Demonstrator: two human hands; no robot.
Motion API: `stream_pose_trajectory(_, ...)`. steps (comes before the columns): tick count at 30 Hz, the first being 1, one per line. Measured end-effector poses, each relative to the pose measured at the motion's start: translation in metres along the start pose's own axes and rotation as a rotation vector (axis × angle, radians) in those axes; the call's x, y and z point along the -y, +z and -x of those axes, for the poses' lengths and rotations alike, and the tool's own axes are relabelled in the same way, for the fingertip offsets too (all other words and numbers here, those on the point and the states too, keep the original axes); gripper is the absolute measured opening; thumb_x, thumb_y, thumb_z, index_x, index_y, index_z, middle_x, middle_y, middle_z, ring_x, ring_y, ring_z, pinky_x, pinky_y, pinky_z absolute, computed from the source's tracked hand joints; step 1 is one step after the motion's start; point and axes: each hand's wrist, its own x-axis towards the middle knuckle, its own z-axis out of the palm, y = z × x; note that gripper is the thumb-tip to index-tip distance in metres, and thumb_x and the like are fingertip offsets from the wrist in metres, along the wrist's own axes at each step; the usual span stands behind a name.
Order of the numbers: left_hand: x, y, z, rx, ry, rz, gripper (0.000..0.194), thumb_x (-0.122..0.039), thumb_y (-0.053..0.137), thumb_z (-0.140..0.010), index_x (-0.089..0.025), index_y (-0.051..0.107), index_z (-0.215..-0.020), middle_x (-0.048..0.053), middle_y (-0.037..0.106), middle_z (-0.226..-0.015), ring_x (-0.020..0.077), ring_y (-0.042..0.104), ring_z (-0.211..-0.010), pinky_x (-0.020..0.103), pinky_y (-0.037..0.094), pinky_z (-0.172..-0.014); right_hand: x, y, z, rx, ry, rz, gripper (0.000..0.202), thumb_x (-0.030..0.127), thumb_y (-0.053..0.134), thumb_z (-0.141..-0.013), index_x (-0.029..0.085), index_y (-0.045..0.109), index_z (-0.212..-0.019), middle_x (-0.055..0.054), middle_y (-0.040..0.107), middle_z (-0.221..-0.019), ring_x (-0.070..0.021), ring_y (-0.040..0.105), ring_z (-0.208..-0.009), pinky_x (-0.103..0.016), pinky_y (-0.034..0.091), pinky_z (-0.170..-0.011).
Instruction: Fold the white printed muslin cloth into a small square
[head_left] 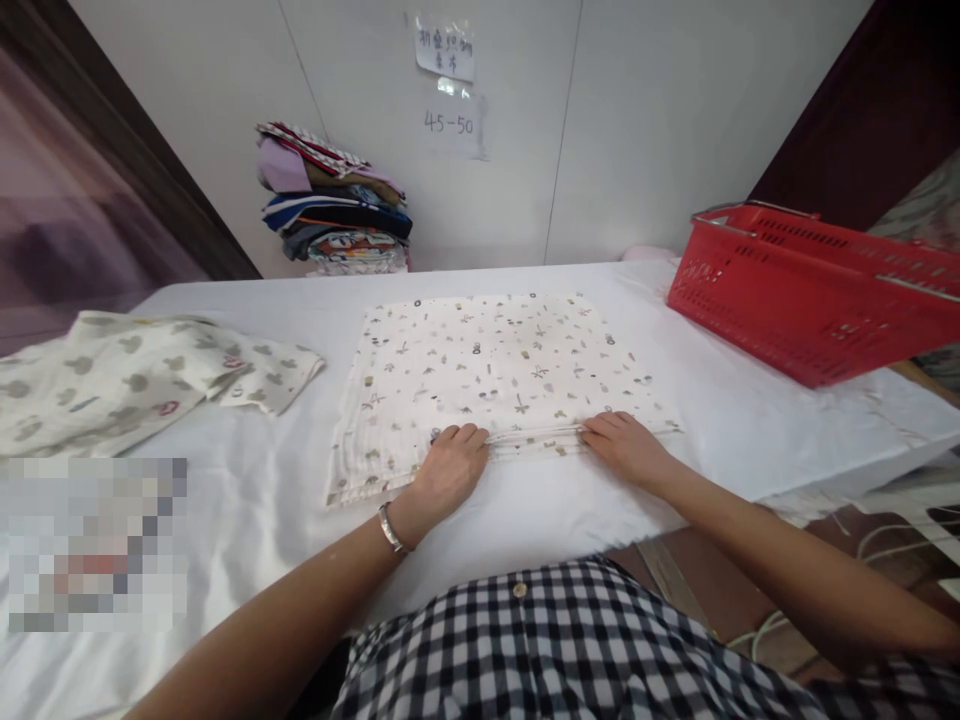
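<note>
A cream cloth [502, 360] with small printed motifs lies spread in layers on the white-covered table in front of me. My left hand [452, 468] is closed on its near edge, left of the middle, with the fingertips curled over the fabric. On the same edge farther right, my right hand [626, 448] pinches the layers. Between the two hands the edge is slightly raised and several layers show. The thumbs are mostly hidden.
A second cream cloth [135, 375] with grey prints lies crumpled at the left. A stack of folded fabrics [337, 205] stands at the back against the wall. A red plastic basket [810, 300] sits at the right on the white tablecloth [720, 400]. Paper signs [450, 90] hang on the wall.
</note>
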Motion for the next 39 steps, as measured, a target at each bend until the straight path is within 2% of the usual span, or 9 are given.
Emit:
stream_pose_trajectory(3,0.002,0.001,-0.001,-0.048,-0.045,0.043,0.017,-0.009,0.045,-0.084,-0.015,0.056,-0.073,0.006,0.059,-0.088,0.0201,0.052,-0.083,0.035,0.043,-0.072,-0.002,0.002,-0.001,-0.019,-0.002,0.012,0.022,0.016,0.042,-0.092,0.014,0.064,-0.095,-0.009,0.062,-0.101,-0.0215,0.051,-0.091,-0.035,0.038,-0.077)
stream_pose_trajectory(6,0.006,-0.001,0.003,-0.15,-0.092,0.15,0.011,-0.012,0.046,-0.085,-0.015,0.057,-0.082,0.007,0.06,-0.098,0.0197,0.053,-0.091,0.034,0.045,-0.077,-0.005,0.002,0.001,-0.064,0.0,-0.038,0.023,0.014,0.04,-0.092,0.015,0.063,-0.096,-0.009,0.061,-0.103,-0.021,0.051,-0.093,-0.035,0.04,-0.079)
stream_pose_trajectory(10,0.009,-0.004,0.008,-0.228,-0.055,0.178,0.012,-0.012,0.046,-0.085,-0.014,0.058,-0.084,0.009,0.06,-0.107,0.0209,0.052,-0.099,0.036,0.045,-0.084,-0.01,0.001,0.006,-0.083,-0.008,-0.137,0.024,0.012,0.037,-0.091,0.015,0.061,-0.096,-0.009,0.06,-0.107,-0.0204,0.051,-0.097,-0.036,0.042,-0.083)
stream_pose_trajectory(14,0.004,-0.002,0.01,-0.243,0.031,0.135,0.017,-0.008,0.043,-0.084,-0.013,0.059,-0.08,0.009,0.058,-0.118,0.0225,0.05,-0.107,0.038,0.043,-0.092,-0.009,0.002,0.011,-0.124,0.022,-0.131,0.025,0.011,0.036,-0.091,0.016,0.061,-0.094,-0.009,0.057,-0.116,-0.0217,0.049,-0.106,-0.038,0.042,-0.087)
stream_pose_trajectory(19,0.002,0.005,0.012,-0.224,0.081,0.166,0.024,-0.006,0.039,-0.086,-0.014,0.06,-0.096,0.007,0.058,-0.12,0.0198,0.05,-0.11,0.04,0.039,-0.1,-0.004,0.005,0.016,-0.128,-0.007,-0.096,0.027,0.008,0.035,-0.09,0.016,0.061,-0.096,-0.009,0.049,-0.131,-0.0237,0.041,-0.12,-0.041,0.041,-0.091)
stream_pose_trajectory(26,0.003,0.004,0.011,-0.219,0.065,0.162,0.018,-0.008,0.043,-0.085,-0.015,0.06,-0.082,0.006,0.059,-0.118,0.0208,0.051,-0.108,0.041,0.039,-0.099,-0.001,0.006,0.017,-0.168,0.001,-0.119,0.025,0.009,0.038,-0.091,0.016,0.062,-0.093,-0.01,0.06,-0.113,-0.0222,0.049,-0.107,-0.039,0.043,-0.085)
stream_pose_trajectory(29,0.003,0.004,0.01,-0.217,0.076,0.167,0.017,-0.007,0.044,-0.083,-0.014,0.058,-0.078,0.006,0.059,-0.117,0.0209,0.051,-0.106,0.042,0.039,-0.099,0.0,0.007,0.016,-0.144,0.002,-0.142,0.024,0.01,0.039,-0.09,0.017,0.062,-0.092,-0.01,0.061,-0.107,-0.0215,0.052,-0.099,-0.038,0.044,-0.081)
stream_pose_trajectory(35,0.008,-0.002,0.006,-0.27,-0.053,0.271,0.012,-0.009,0.045,-0.082,-0.014,0.055,-0.079,0.011,0.057,-0.111,0.0234,0.049,-0.106,0.042,0.043,-0.092,0.001,0.006,0.01,-0.135,0.112,-0.239,0.024,0.008,0.038,-0.088,0.017,0.06,-0.092,-0.011,0.059,-0.108,-0.0234,0.051,-0.102,-0.042,0.044,-0.085)
stream_pose_trajectory(39,0.008,-0.001,0.002,-0.239,-0.102,0.326,0.012,-0.008,0.043,-0.081,-0.015,0.053,-0.079,0.011,0.056,-0.103,0.0218,0.05,-0.1,0.04,0.044,-0.087,0.0,-0.003,0.003,-0.147,0.139,-0.335,0.021,0.009,0.038,-0.088,0.018,0.057,-0.09,-0.011,0.056,-0.116,-0.0237,0.048,-0.111,-0.045,0.042,-0.091)
